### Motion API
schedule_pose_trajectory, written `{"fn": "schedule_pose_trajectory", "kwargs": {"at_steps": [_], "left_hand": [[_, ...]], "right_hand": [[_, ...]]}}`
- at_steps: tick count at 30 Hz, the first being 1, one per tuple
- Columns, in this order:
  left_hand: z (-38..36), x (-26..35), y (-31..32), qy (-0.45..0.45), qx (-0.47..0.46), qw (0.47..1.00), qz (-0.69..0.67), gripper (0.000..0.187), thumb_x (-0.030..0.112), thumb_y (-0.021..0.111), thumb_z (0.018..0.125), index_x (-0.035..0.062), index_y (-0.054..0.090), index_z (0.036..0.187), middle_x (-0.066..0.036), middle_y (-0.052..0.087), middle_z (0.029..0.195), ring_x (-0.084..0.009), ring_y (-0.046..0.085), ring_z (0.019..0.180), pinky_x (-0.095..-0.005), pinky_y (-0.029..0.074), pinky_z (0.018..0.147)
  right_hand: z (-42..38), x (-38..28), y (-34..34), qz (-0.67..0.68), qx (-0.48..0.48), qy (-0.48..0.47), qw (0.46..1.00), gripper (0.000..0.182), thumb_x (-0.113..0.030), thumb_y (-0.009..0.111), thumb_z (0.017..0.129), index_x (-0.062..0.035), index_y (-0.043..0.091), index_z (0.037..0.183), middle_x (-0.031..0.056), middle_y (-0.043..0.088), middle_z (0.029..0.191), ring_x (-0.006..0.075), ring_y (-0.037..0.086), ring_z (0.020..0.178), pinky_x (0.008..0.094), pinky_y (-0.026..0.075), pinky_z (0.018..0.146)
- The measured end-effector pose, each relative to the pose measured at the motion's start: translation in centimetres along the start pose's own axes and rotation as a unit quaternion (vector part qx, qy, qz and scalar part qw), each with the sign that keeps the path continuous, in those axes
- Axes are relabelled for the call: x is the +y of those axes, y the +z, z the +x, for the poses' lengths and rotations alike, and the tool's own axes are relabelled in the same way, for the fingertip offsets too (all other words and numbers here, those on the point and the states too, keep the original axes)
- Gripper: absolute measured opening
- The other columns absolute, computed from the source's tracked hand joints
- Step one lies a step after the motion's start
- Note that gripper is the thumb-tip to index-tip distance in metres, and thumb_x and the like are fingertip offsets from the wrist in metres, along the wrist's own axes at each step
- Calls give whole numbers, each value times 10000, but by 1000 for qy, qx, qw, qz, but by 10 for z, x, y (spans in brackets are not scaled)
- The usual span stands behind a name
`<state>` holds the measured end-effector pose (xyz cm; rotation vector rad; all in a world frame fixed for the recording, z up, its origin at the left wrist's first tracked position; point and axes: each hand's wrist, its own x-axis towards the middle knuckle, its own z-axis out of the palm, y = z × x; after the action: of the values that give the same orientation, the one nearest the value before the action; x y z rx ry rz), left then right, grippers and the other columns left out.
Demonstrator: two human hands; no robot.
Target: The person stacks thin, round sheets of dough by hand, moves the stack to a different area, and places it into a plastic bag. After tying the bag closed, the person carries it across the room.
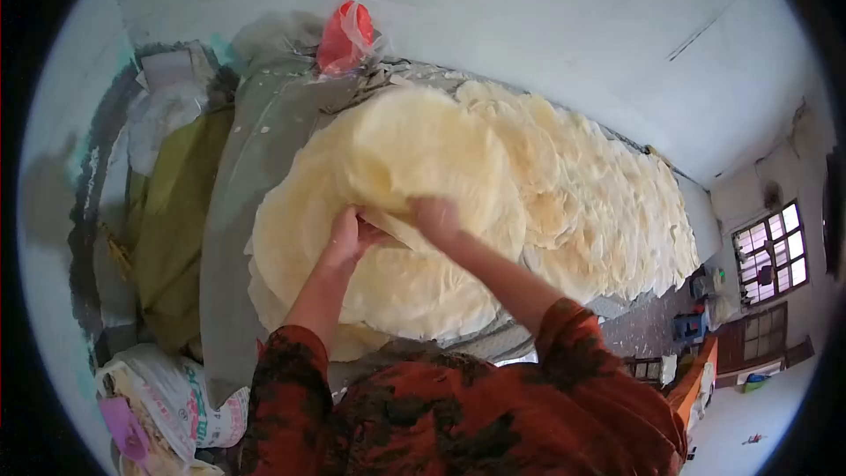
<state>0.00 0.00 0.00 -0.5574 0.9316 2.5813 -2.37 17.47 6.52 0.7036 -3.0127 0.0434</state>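
Observation:
A large, thin, pale yellow round sheet [423,141] is raised above a pile of similar sheets [304,242], its upper part blurred by motion. My left hand [352,234] holds the sheet's near edge, thumb on top and fingers underneath. To its right, my right hand [434,216] is closed at the same near edge, its fingers blurred. Beneath both hands, the pile of flat round sheets spreads over a grey cloth [238,211].
Many overlapping sheets [608,203] run along the wall to the right. A red bag [345,35] stands behind the pile. Green cloth [181,220] lies at left, with a white plastic bag [181,401] at lower left. A barred window [771,254] is far right.

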Motion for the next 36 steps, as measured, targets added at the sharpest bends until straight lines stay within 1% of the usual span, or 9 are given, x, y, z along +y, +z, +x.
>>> {"fn": "schedule_pose_trajectory", "kwargs": {"at_steps": [7,11,12,18,21,24,28,34,36], "left_hand": [[8,-15,-13,-10,-10,991,-130,320,213,407,868,-28,478,1066,-175,531,1065,-343,553,949,-521,480,799],[-13,-6,6,10,-13,991,-137,242,230,495,849,30,484,986,-125,523,989,-301,554,916,-519,500,761],[-19,-5,13,75,164,983,-16,128,182,539,806,64,498,836,-78,503,817,-224,559,778,-406,523,672],[-13,-13,-30,104,143,976,128,111,39,509,732,98,446,662,-5,416,599,-145,490,566,-287,441,530],[7,-28,-29,92,146,981,86,137,30,541,717,93,440,647,-14,458,622,-134,491,574,-280,448,536],[12,-32,-17,66,219,969,93,117,30,568,700,81,477,646,-40,490,611,-142,513,590,-283,439,529],[5,-24,2,48,218,958,179,70,29,573,693,58,517,663,-53,504,600,-174,533,603,-302,448,544],[40,-43,-17,241,239,796,501,126,56,593,659,-34,556,738,-195,575,633,-342,571,569,-424,464,595],[43,-47,-11,361,414,582,600,298,89,619,659,-34,507,907,-225,583,744,-383,576,644,-460,446,677]], "right_hand": [[-49,-27,24,165,125,-31,978,423,-336,570,792,-118,498,1146,147,608,935,339,598,790,437,473,675],[-6,0,-9,123,-42,130,983,203,-221,555,759,-73,624,880,164,623,813,336,602,765,461,454,674],[27,43,0,46,51,23,997,166,-179,521,745,-68,640,774,159,629,764,327,612,726,457,459,632],[87,69,-221,-3,267,8,964,214,-100,485,742,-176,660,840,87,645,828,284,614,782,413,487,678],[63,42,-231,-66,161,41,984,243,-81,499,723,-175,662,877,82,649,819,275,616,761,417,480,648],[40,51,-110,10,274,-52,960,276,-59,498,713,-153,649,924,100,647,831,270,618,733,400,475,633],[-8,21,28,5,33,25,999,273,-81,494,727,-178,667,914,117,646,820,301,619,751,403,483,650],[-12,25,41,95,79,19,992,192,-101,526,702,-169,652,829,108,617,694,301,603,675,408,472,595],[-10,29,37,92,64,17,994,177,-104,536,696,-167,649,816,107,609,672,298,600,657,412,468,588]]}}
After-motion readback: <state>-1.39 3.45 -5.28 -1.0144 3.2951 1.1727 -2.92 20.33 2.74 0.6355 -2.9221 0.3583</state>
